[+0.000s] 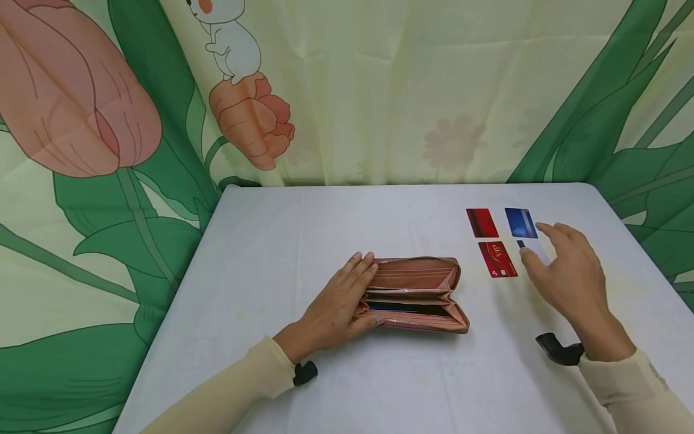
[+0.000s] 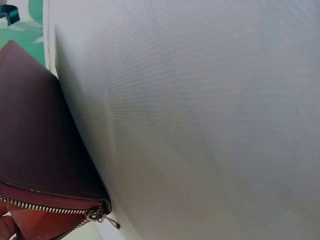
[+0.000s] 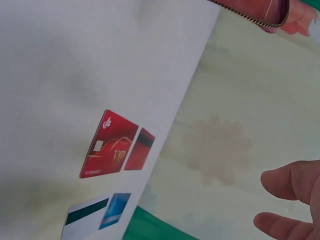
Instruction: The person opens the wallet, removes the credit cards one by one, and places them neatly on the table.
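Observation:
A pink zip-around wallet (image 1: 414, 295) stands unzipped on the table, its card slots and compartments facing up. At its left end my left hand (image 1: 338, 301) holds it, fingers along the back edge and thumb at the front edge. In the left wrist view, the wallet's dark outer side (image 2: 35, 125) and zipper pull (image 2: 102, 216) show. My right hand (image 1: 572, 271) is over a white card (image 1: 534, 248) with a dark stripe, thumb and fingers spread apart with nothing between them. The right wrist view shows that white card (image 3: 82, 220) apart from the fingertips (image 3: 280, 182).
Beside the white card lie a red VIP card (image 1: 497, 259), a red card with a dark stripe (image 1: 482, 223) and a blue card (image 1: 520, 223). Under everything is a white-covered table (image 1: 282, 235). A curtain (image 1: 368, 90) with a floral print hangs behind its far edge.

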A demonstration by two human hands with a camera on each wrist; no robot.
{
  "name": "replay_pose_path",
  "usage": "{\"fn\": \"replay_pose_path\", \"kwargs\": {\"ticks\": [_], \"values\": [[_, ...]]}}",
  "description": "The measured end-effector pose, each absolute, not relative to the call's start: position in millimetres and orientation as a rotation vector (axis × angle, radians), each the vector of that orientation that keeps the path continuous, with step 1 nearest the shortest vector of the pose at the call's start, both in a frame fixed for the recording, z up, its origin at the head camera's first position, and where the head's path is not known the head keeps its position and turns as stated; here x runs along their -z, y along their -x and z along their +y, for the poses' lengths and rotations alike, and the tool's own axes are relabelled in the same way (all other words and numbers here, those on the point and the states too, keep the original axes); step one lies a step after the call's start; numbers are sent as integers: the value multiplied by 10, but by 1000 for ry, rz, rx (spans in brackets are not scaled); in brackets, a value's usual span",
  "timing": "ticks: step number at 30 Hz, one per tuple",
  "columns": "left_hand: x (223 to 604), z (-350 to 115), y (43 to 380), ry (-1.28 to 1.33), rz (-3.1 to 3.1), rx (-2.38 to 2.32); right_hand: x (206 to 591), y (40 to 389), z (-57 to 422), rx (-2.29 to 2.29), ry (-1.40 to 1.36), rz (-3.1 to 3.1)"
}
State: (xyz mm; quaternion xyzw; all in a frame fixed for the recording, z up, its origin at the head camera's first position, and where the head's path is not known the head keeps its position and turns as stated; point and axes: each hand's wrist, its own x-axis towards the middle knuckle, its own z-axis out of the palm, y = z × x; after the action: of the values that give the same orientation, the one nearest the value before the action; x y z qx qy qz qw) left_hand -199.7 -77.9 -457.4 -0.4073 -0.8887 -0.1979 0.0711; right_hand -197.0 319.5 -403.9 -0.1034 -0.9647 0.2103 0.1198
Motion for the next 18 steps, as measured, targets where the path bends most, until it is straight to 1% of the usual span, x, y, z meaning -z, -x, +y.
{"fn": "replay_pose_path", "kwargs": {"ticks": [12, 18], "values": [[4579, -768, 1998, 1217, -2675, 595, 3880, 1847, 2889, -665, 119, -2690], [4583, -771, 1994, 1211, -2679, 597, 3852, 1795, 2750, -694, -38, -2574]]}}
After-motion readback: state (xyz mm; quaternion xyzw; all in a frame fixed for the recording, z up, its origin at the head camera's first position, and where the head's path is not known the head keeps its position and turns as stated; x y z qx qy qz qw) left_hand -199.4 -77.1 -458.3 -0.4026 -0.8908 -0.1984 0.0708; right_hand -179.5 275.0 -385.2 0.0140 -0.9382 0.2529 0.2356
